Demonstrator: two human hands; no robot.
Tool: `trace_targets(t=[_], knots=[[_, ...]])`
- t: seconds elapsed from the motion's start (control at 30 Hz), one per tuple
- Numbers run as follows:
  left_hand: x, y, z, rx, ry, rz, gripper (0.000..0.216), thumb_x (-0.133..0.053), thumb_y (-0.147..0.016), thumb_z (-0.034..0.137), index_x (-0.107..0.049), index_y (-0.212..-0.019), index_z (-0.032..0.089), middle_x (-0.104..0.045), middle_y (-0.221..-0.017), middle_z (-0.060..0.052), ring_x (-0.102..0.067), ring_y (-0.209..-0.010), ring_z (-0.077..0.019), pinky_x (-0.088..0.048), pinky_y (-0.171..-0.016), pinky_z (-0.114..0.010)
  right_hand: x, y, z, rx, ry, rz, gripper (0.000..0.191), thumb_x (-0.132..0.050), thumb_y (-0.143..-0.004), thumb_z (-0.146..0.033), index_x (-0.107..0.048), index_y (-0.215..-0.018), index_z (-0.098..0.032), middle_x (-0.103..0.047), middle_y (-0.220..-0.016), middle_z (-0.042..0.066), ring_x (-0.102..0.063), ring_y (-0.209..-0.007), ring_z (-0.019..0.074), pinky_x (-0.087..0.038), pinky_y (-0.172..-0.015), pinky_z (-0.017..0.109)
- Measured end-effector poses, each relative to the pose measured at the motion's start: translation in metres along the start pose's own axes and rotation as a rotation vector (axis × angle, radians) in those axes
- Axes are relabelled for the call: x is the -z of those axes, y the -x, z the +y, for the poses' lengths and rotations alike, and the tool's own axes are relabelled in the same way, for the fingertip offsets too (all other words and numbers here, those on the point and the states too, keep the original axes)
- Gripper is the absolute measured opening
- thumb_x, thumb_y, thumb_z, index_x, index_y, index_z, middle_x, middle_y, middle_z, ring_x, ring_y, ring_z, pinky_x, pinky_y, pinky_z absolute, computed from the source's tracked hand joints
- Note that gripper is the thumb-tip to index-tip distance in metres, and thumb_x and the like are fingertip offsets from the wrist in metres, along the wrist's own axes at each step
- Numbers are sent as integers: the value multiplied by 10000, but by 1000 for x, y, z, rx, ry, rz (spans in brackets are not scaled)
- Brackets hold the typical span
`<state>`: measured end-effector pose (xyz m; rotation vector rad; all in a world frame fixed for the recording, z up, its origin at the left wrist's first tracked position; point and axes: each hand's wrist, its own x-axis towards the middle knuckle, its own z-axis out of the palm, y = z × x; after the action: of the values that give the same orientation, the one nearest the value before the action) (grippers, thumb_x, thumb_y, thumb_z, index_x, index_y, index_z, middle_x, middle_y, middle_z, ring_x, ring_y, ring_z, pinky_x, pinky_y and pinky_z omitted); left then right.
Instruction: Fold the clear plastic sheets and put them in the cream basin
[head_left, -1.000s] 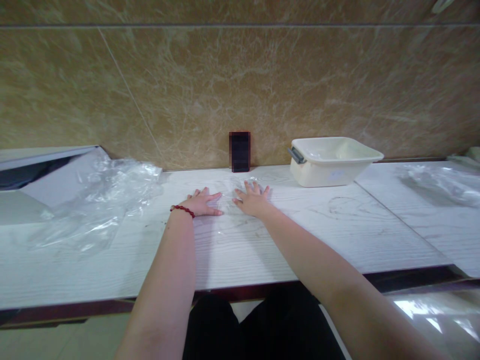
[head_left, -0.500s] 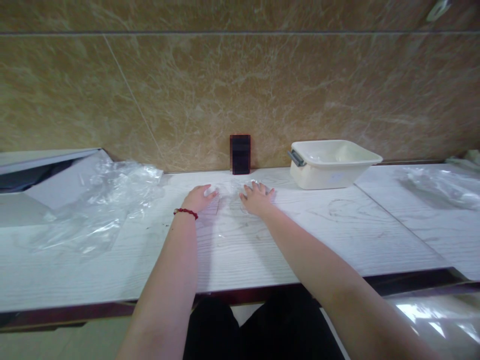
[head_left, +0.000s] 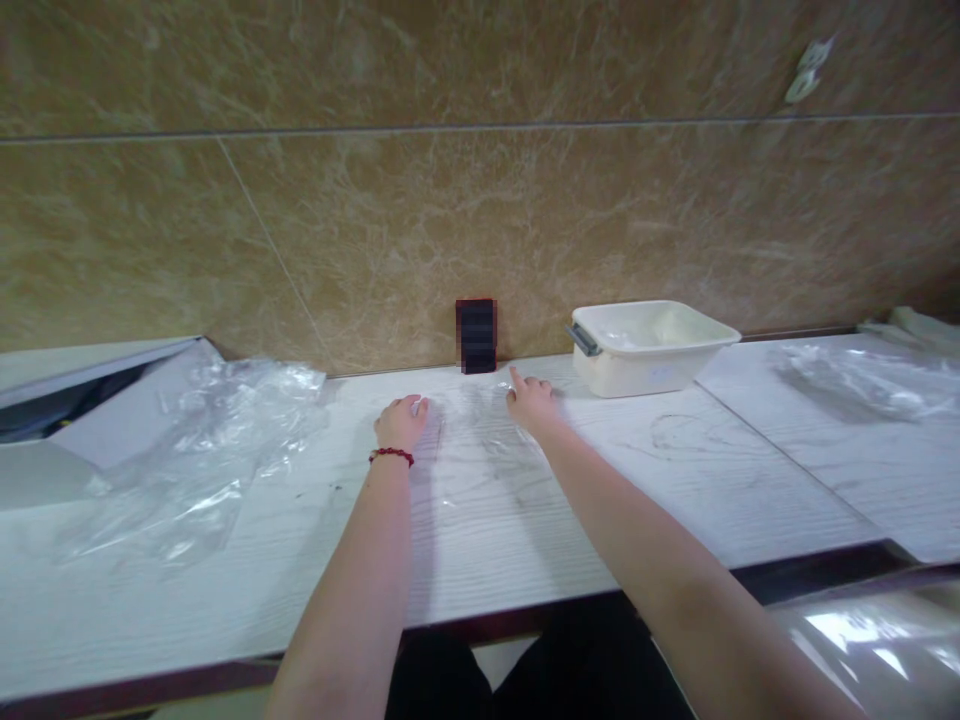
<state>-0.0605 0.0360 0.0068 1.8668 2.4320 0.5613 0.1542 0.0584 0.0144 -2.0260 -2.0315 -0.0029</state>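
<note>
a brown marbled wall (head_left: 375, 230) with 1 horizontal seam (head_left: 480, 126) backs a white wood-grain table (head_left: 720, 490).

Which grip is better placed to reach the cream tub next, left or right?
Right, probably. The right grip is nearer the cream tub; the left grip lies farther off, beyond the clear plastic between them.

Lone head camera, above and behind left hand (head_left: 401, 426) and right hand (head_left: 532, 403), facing forward, tilted down; wide view, hands well off, wood-grain tabletop (head_left: 735, 480) beneath them, marbled wall (head_left: 480, 210) beyond.
</note>
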Motion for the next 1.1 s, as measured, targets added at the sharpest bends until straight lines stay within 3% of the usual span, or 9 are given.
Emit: trace_targets(t=[0.13, 0.37, 0.83, 1.1], knots=[[0, 1, 2, 16, -14, 13, 388, -304, -778, 444, -578, -985, 263, -598, -982, -65, -522, -920, -243, -402, -727, -358, 1, -18, -5, 70, 93, 63, 635, -344, -798, -221, 11, -1319, -297, -480, -1039, 118, -392, -953, 258, -315, -732, 377], [1, 0, 1, 32, 4, 0, 368, -318, -771, 431, -599, -945, 269, -596, -973, -65, -522, -905, -244, -392, -720, -359, 14, -54, -17, 180, 217, 139, 672, -311, -812, -156, 138, -1293, -296, -464, -1058, 121, -376, -969, 250, -255, -775, 404], [-1, -2, -1, 26, 11, 26, 361, -313, -769, 423, -603, -915, 264, -604, -935, -60, -525, -890, -238, -390, -713, -355, 4, -76, -26, 163, 243, 151, 632, -283, -811, -143, 77, -1307, -299, -462, -1066, 127, -371, -965, 263, -244, -769, 432], [-3, -4, -3, 32, -7, 10, 365, -311, -766, 428, -597, -930, 273, -601, -948, -61, -525, -892, -246, -392, -716, -369, 18, -71, -20, 180, 243, 158, 677, -293, -793, -128, 124, -1296, -305, -461, -1080, 101, -367, -972, 247, -246, -775, 405]])
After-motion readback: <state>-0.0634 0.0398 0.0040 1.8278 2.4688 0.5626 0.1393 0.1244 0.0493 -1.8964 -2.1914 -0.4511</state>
